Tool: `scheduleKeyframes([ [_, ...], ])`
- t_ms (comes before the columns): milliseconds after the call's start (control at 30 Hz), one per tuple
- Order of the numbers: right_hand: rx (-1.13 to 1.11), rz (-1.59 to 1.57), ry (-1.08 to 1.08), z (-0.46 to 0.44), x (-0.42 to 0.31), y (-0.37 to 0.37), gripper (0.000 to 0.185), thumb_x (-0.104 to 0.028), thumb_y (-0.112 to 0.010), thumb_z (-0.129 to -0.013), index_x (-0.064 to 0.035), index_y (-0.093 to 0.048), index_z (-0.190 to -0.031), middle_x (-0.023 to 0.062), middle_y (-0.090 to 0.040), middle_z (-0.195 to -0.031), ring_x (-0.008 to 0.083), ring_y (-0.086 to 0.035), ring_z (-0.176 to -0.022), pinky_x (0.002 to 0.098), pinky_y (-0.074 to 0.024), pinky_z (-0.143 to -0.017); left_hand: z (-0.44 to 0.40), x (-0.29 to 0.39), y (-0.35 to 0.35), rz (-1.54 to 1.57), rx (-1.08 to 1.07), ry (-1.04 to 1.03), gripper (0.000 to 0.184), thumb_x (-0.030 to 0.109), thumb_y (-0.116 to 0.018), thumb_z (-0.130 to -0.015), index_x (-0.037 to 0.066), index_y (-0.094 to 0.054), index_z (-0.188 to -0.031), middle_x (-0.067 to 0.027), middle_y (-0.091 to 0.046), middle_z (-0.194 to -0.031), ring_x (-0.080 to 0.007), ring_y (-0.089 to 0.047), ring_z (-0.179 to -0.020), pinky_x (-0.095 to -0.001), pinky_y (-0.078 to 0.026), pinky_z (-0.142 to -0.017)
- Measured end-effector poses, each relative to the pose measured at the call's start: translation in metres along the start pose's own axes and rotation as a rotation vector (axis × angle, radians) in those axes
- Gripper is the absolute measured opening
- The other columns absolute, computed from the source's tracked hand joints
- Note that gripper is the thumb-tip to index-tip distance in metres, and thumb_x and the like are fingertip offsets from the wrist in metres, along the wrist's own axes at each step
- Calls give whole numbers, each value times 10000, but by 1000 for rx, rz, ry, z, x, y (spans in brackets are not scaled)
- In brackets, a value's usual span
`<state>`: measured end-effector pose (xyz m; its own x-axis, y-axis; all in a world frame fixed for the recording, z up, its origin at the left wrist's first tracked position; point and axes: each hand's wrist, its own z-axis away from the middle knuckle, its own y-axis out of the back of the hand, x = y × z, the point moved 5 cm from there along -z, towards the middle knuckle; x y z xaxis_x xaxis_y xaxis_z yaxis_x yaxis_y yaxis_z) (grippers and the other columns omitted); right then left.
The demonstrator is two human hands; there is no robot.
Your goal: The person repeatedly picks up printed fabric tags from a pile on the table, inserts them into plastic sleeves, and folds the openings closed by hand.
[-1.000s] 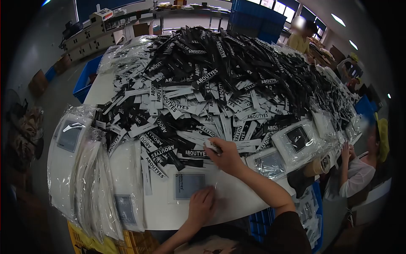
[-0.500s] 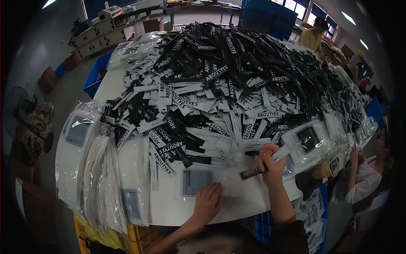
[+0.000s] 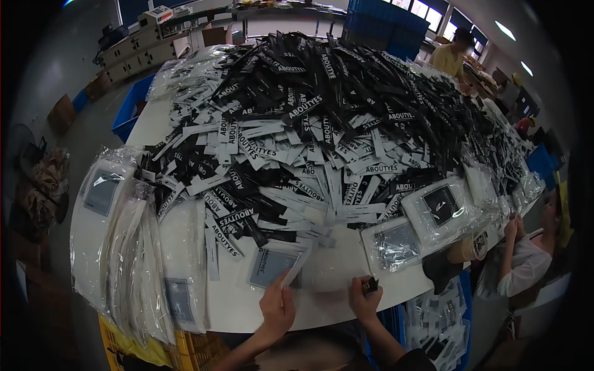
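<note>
My left hand (image 3: pixel 277 307) is closed on a white strip packet (image 3: pixel 298 262), which stands up from between thumb and fingers. Beneath the strip lies a clear bag with a grey-blue printed label (image 3: pixel 263 267), flat on the white table. To the right, my right hand (image 3: pixel 366 302) grips a black packet (image 3: pixel 370 285), mostly hidden by the fingers. A blurred translucent plastic film spans the space between both hands; whether either hand touches it I cannot tell. Beyond the hands rises a big heap of black and white ABOUTYES packets (image 3: pixel 309 117).
Filled clear bags (image 3: pixel 133 260) are stacked at the left. More bags with labels (image 3: pixel 442 207) lie at the right. A blue crate of packets (image 3: pixel 436 318) stands below the right edge, a yellow crate (image 3: pixel 192 352) below the left. Other people are nearby at the right.
The white strip has passed from my right hand to my left. My right hand has come down toward the table edge, keeping the black packet. The view has shifted slightly.
</note>
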<state>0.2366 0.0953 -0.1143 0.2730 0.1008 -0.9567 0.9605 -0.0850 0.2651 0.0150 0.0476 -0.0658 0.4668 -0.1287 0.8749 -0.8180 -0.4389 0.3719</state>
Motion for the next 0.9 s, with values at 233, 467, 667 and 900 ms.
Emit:
scheduleKeyframes([
  [233, -202, -300, -145, 12, -57, -40, 137, -100, -590, -832, 18, -586, -762, 26, -549, -599, 83, -510, -578, 261, -403, -513, 13, 34, 2, -142, -206, -367, 436, -28, -582, -694, -4, -548, -1128, -144, -560, -1142, -289, -559, -903, -356, -457, -758],
  [467, -771, 234, -247, 3, -74, -70, 204, -129, -684, -745, 0, -618, -888, 128, -630, -708, 150, -602, -650, 303, -460, -600, 18, 26, 29, -3, -443, -120, 430, 92, -663, -746, 2, -534, -1146, -143, -595, -1089, -265, -596, -910, -342, -478, -773],
  [667, -805, -25, 122, 24, -98, -101, 294, -54, -706, -675, -45, -609, -953, 81, -604, -766, 168, -594, -729, 298, -452, -632, 20, 2, 36, 206, -344, 467, 197, 64, -564, -809, -30, -570, -982, -116, -660, -741, -162, -651, -651, -262, -506, -578],
  [900, -510, 9, 290, 20, -103, -99, 520, 33, -641, -594, -27, -523, -1097, 159, -580, -936, 324, -578, -834, 366, -466, -697, -1, 8, 34, 65, -296, 224, 182, 15, -576, -732, 32, -592, -913, -146, -634, -750, -308, -630, -659, -329, -498, -587],
])
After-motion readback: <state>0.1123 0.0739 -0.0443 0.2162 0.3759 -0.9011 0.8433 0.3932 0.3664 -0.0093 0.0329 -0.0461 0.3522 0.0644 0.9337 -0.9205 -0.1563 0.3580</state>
